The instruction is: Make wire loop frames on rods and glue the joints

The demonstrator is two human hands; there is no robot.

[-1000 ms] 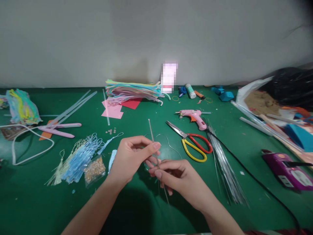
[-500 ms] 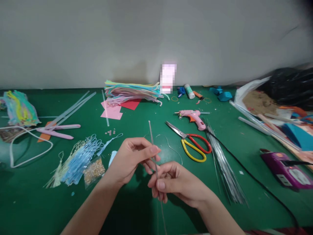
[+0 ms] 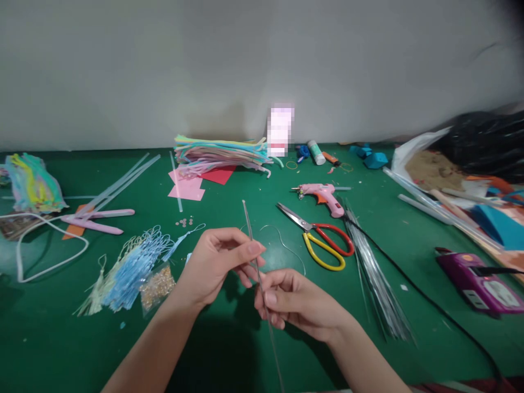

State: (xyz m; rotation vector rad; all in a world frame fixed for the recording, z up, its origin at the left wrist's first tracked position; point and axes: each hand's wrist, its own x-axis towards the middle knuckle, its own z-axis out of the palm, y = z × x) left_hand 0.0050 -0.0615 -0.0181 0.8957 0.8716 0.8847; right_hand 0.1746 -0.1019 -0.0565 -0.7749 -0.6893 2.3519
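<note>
Above the middle of the table, my left hand (image 3: 227, 265) pinches thin silvery wire (image 3: 249, 221) between thumb and fingers. Its upper tip sticks up past the thumb. Just below and to the right, my right hand (image 3: 301, 303) grips the same wire, whose long lower part (image 3: 275, 349) slants down toward the front edge. Whether it is one strand or more I cannot tell. A loose curved wire (image 3: 282, 240) lies behind my hands. To the right rest scissors (image 3: 313, 234) with one red and one yellow handle, blades partly apart, and a bundle of straight wires (image 3: 380, 284).
A pink glue gun (image 3: 321, 194) with a black cord lies behind the scissors. Pipe cleaners (image 3: 221, 155) are heaped at the back. Blue tassels (image 3: 135, 273) and a bag of gold beads (image 3: 158, 286) sit left of my hands. A purple device (image 3: 478, 281) stands at right.
The wire's upper tip has shifted slightly left, and its lower end slightly right. My right hand has moved a little up and right; my left hand has moved slightly left.
</note>
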